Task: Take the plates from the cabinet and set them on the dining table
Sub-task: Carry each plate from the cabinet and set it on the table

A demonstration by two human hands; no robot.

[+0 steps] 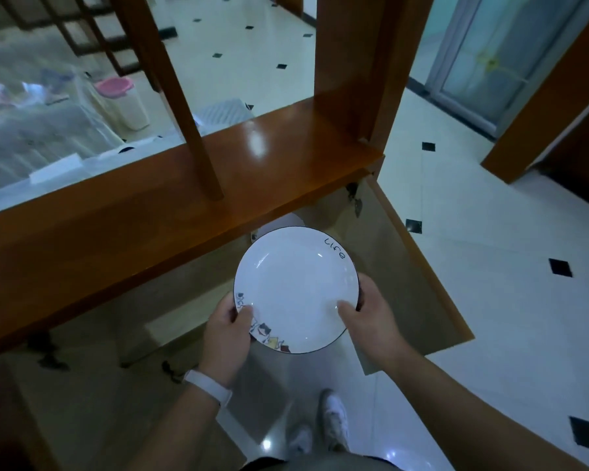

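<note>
A white plate (295, 283) with a thin dark rim, the word "Life" and a coloured pattern on its near edge sits in both my hands. My left hand (227, 336) grips its near left edge, thumb on top. My right hand (368, 316) grips its right edge, thumb on the plate's face. The plate is level, just in front of the open low wooden cabinet (116, 212). Behind the plate, inside the cabinet, part of another white plate (283, 222) shows.
The cabinet's right door (419, 277) stands open toward me, beside my right arm. Another open door (92, 402) is at lower left. Wooden posts (184, 107) rise from the cabinet top. Tiled floor (490, 300) spreads to the right. My shoes (334, 419) stand below the plate.
</note>
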